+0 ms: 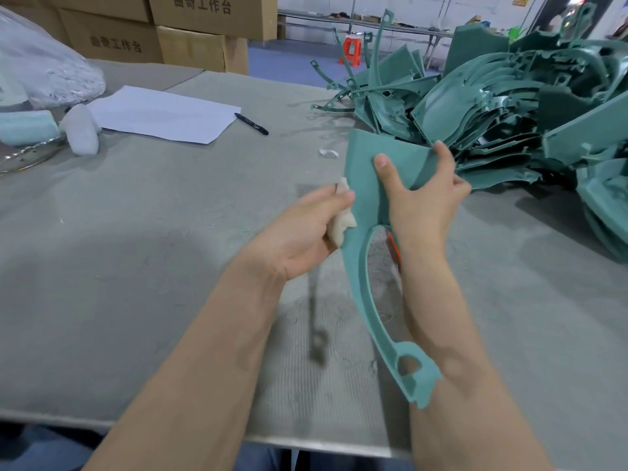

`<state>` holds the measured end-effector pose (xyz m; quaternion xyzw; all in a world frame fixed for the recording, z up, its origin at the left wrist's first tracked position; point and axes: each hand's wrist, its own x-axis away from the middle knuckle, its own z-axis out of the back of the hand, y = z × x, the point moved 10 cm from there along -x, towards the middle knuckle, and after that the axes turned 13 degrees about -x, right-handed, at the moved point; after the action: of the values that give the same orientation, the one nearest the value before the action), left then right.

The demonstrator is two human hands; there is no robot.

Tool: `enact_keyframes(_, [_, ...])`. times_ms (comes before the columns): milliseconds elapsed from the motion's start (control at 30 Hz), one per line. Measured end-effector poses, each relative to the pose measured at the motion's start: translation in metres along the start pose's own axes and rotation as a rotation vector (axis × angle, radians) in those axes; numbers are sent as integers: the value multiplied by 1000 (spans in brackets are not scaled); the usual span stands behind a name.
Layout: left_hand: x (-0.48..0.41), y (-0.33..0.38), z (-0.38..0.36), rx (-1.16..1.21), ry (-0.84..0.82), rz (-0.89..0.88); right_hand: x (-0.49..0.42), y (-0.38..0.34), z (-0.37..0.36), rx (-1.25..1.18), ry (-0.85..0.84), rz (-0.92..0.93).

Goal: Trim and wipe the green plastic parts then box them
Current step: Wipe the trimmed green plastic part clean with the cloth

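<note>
The right hand [426, 205] pinches the broad end of a green part [365, 185] above the counter [136, 215], fingers [445, 158] curled behind it, while the left hand [299, 236] clutches a pale cloth [341, 226] against its edge. Held only at the top, the long arm could flex or slip under wiping pressure. The grey counter also carries a heap of parts [509, 110], paper [159, 113] and a pen [251, 124], with cardboard boxes [190, 45] stacked behind.

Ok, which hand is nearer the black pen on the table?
Left. The pen lies ahead and slightly left of the left hand, which grips a cloth; the right hand holds the green part farther right.
</note>
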<state>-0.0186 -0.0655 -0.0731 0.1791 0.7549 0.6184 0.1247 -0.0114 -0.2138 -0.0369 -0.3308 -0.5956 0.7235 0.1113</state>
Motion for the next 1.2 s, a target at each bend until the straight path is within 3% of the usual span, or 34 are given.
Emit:
enact_keyframes(133, [2, -4, 7, -351, 20, 1, 2, -2, 10, -7, 76, 26])
enact_keyframes(267, [2, 16, 24, -793, 310, -109, 4, 2, 2, -33, 27, -37])
enact_keyframes(333, [4, 27, 34, -895, 434, -150, 3, 1, -5, 125, -38, -25])
enact_keyframes(433, [4, 30, 41, -912, 408, -162, 4, -18, -11, 429, -105, 138])
enact_keyframes(533, [6, 27, 39, -892, 318, -155, 3, -35, -10, 382, -137, 244])
enact_keyframes(667, [7, 21, 30, -817, 197, -106, -4, -26, 0, 405, -86, 161])
enact_keyframes(833, [14, -5, 7, -656, -89, 80, -4, -17, 19, 342, 91, 69])
enact_keyframes(900, [14, -4, 11, -649, -69, 89, -5, -13, 19, 300, 92, 38])
enact_keyframes(1033, [9, 17, 33, -618, 181, -62, -7, -6, 6, 269, -16, 37])
enact_keyframes(1100, [9, 25, 44, -506, 284, -120, -4, 2, 3, 69, -62, -94])
enact_keyframes(1200, [8, 28, 41, -490, 268, -153, 16, 15, -24, -651, -216, -476])
